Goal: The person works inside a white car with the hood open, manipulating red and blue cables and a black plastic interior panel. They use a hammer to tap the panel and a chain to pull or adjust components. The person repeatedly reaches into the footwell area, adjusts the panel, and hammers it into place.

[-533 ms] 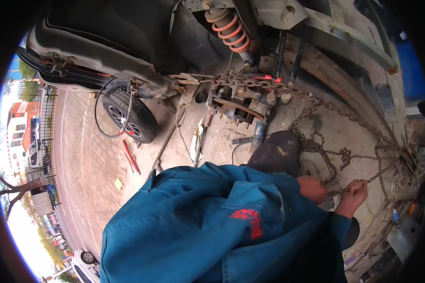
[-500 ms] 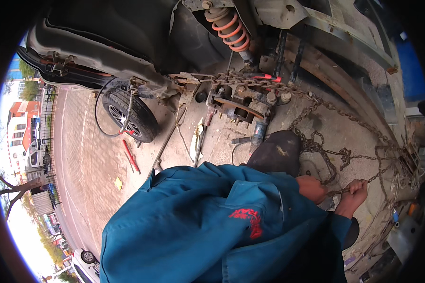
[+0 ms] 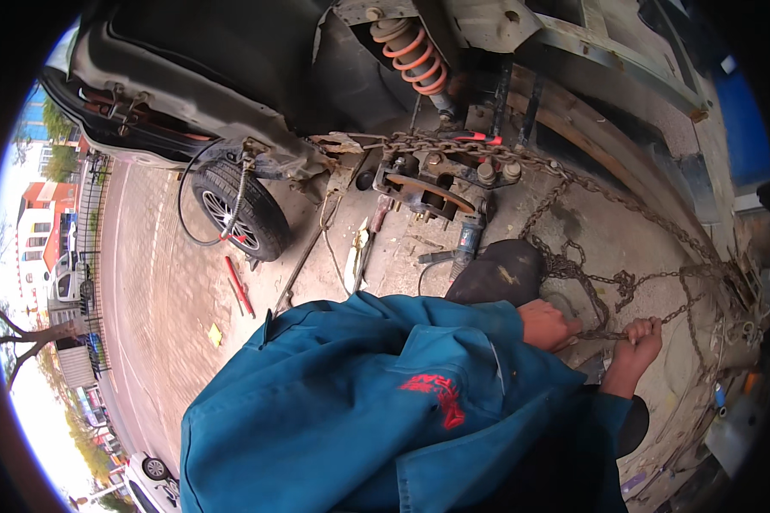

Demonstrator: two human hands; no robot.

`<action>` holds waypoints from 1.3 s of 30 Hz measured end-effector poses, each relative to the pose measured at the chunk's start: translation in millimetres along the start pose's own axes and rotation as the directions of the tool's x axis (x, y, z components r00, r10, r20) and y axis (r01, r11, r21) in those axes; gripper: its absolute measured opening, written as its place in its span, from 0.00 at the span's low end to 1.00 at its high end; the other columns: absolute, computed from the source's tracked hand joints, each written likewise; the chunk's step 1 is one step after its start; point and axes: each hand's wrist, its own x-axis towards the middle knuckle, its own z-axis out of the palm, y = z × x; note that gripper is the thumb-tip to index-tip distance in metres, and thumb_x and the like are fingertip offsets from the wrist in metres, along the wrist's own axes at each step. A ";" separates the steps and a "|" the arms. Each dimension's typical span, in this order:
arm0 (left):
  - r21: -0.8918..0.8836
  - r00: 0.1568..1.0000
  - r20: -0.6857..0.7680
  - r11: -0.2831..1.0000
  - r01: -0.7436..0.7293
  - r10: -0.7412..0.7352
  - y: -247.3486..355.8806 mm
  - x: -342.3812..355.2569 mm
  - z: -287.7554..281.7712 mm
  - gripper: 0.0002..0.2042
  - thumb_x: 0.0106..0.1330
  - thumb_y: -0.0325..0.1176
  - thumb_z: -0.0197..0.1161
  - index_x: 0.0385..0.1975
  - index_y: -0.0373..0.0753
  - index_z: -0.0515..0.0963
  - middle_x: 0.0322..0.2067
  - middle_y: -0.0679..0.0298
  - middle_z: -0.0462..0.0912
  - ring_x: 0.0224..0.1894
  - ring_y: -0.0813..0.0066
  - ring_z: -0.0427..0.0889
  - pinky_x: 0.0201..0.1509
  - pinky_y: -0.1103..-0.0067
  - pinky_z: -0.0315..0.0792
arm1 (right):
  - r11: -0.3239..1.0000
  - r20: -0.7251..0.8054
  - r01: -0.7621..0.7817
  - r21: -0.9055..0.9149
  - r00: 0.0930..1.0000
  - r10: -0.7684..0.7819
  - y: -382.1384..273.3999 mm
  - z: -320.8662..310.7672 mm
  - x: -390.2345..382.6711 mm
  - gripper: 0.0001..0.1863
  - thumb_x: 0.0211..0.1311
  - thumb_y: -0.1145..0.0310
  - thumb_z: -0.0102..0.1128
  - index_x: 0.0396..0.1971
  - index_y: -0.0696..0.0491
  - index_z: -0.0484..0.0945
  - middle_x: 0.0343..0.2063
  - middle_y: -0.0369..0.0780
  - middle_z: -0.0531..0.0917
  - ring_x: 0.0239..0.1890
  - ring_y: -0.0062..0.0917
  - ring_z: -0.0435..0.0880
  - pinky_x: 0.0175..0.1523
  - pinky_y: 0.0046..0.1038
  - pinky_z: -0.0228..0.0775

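Observation:
Both my hands grip a rusty chain on the right side of the view. My left hand is closed round it near my knee, with the fingers wrapped over. A short, taut stretch runs to my right hand, which is a closed fist on the same chain. Beyond that fist the chain goes up to the right, towards a rusty frame post. Just above my hands lies a loose heap of chain on the ground. Another heavy chain stretches across the bare brake disc of a raised vehicle.
An orange coil spring with its damper hangs above the disc. An angle grinder lies by my knee. A wheel, a red tool and metal bars lie to the left. A metal frame stands at upper right.
My left hand has moved left and slightly up, so more chain shows between my hands. My right hand has shifted slightly left and up, still gripping.

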 end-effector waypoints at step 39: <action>0.389 0.678 -0.702 0.680 0.621 -0.218 -187.0 -66.1 -185.4 0.27 0.76 0.48 0.62 0.60 0.29 0.75 0.55 0.44 0.80 0.63 0.40 0.75 0.76 0.53 0.63 | -0.112 0.789 0.968 -0.224 0.248 0.562 -146.9 -57.7 -89.8 0.13 0.60 0.67 0.68 0.43 0.55 0.85 0.44 0.49 0.88 0.51 0.51 0.86 0.60 0.53 0.74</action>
